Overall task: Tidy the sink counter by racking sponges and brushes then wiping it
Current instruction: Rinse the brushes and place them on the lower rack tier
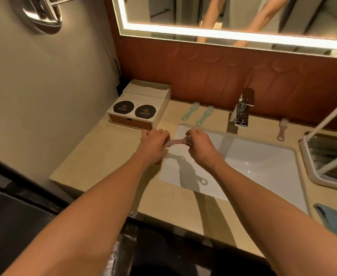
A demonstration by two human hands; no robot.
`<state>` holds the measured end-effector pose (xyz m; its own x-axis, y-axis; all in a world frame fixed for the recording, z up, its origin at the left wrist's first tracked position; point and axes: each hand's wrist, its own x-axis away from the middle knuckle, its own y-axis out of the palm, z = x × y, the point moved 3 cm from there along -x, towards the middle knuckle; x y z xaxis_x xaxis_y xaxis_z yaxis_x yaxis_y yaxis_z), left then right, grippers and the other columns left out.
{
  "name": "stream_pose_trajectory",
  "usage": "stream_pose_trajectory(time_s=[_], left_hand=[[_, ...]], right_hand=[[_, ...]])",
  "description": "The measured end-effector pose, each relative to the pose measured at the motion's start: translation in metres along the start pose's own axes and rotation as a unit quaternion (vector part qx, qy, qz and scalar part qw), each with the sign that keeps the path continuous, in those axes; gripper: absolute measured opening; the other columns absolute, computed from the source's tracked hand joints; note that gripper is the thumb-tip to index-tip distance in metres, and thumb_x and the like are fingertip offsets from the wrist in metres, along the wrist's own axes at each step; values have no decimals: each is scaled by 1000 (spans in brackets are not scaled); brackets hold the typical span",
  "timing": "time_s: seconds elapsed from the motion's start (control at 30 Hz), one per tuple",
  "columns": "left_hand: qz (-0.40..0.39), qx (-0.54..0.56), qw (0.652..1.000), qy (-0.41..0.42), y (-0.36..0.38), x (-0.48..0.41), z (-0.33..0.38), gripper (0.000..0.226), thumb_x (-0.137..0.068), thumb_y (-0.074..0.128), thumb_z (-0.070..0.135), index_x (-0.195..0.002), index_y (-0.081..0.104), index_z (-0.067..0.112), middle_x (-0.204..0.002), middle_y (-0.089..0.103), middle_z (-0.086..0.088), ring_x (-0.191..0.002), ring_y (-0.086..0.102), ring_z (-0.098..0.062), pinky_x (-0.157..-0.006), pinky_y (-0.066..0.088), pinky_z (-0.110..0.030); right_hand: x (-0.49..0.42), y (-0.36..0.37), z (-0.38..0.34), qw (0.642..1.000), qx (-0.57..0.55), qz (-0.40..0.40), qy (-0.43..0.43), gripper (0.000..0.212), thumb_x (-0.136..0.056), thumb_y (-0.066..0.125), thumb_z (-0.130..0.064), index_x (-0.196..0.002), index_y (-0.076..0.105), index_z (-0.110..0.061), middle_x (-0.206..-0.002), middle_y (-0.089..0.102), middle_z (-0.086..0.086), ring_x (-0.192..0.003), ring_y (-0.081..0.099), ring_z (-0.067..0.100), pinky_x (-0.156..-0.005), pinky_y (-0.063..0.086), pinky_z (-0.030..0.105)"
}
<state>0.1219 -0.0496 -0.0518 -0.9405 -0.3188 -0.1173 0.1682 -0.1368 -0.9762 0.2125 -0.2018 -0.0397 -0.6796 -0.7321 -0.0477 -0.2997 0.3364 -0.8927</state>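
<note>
– between the left hand (153,142) and the right hand (197,144), what is held?
– a pink brush (175,141) is gripped at both ends, each hand curled round one end, just over the sink (263,160) edge.
– and beyond the hands?
– two green brushes (204,115) are laid on the counter (96,162); a second pink brush (282,129) is seen well right of the right hand, past the faucet (242,110).
</note>
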Motion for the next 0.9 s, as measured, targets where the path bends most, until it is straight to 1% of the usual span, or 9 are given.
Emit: stream_pose_trajectory(time_s=[0.1, 0.2, 0.3, 0.43, 0.6, 0.7, 0.8, 0.9], left_hand=[[-1, 13, 1000, 19, 24, -3, 40, 16, -100, 56, 21, -113, 56, 31, -112, 61, 5, -103, 48, -22, -87, 31, -41], [-2, 26, 997, 72, 38, -6, 87, 14, -101, 54, 25, -115, 57, 27, -111, 60, 3, -105, 49, -23, -87, 29, -41], [-5, 46, 993, 105, 46, -13, 131, 14, -102, 53, 29, -115, 58, 26, -110, 61, 3, -104, 50, -24, -88, 31, -40], [-5, 57, 988, 140, 51, -24, 191, 13, -100, 53, 30, -112, 57, 26, -110, 62, 2, -105, 50, -24, -86, 27, -39], [-1, 74, 982, 174, 55, -35, 249, 12, -99, 52, 31, -108, 59, 26, -105, 63, 2, -103, 54, -23, -86, 32, -40], [9, 56, 980, 190, 58, -40, 278, 14, -101, 50, 31, -108, 60, 25, -105, 64, 2, -102, 54, -23, -86, 31, -39], [15, 62, 978, 199, 62, -47, 300, 13, -103, 49, 32, -106, 59, 25, -106, 64, 2, -102, 52, -22, -84, 29, -38], [13, 63, 975, 213, 66, -57, 323, 13, -104, 48, 32, -106, 58, 24, -107, 64, 1, -102, 52, -22, -81, 26, -36]], right_hand=[[29, -17, 38, 999, 24, 2, 33, 50, -85, 51, 12, -130, 52, -11, -127, 50, 11, -114, 46, 31, -94, 45, 43], [59, -35, 76, 997, 38, 12, 68, 55, -82, 56, 13, -130, 52, -12, -129, 51, 11, -115, 48, 33, -95, 46, 44], [86, -56, 110, 993, 51, 36, 103, 54, -83, 56, 12, -131, 52, -13, -128, 51, 11, -115, 49, 33, -95, 46, 44], [120, -80, 149, 986, 79, 62, 133, 54, -85, 52, 12, -131, 53, -16, -126, 53, 9, -113, 50, 32, -95, 46, 43], [152, -104, 186, 979, 104, 87, 150, 56, -85, 52, 13, -133, 53, -16, -127, 53, 10, -114, 50, 34, -92, 43, 42], [168, -115, 207, 975, 114, 99, 162, 58, -86, 54, 14, -136, 53, -16, -128, 54, 9, -116, 50, 31, -97, 43, 40], [185, -123, 227, 973, 108, 102, 180, 61, -86, 56, 16, -138, 53, -16, -131, 53, 9, -121, 49, 32, -106, 42, 43], [202, -132, 249, 969, 96, 99, 204, 57, -90, 56, 11, -139, 52, -17, -135, 51, 8, -126, 46, 32, -111, 40, 45]])
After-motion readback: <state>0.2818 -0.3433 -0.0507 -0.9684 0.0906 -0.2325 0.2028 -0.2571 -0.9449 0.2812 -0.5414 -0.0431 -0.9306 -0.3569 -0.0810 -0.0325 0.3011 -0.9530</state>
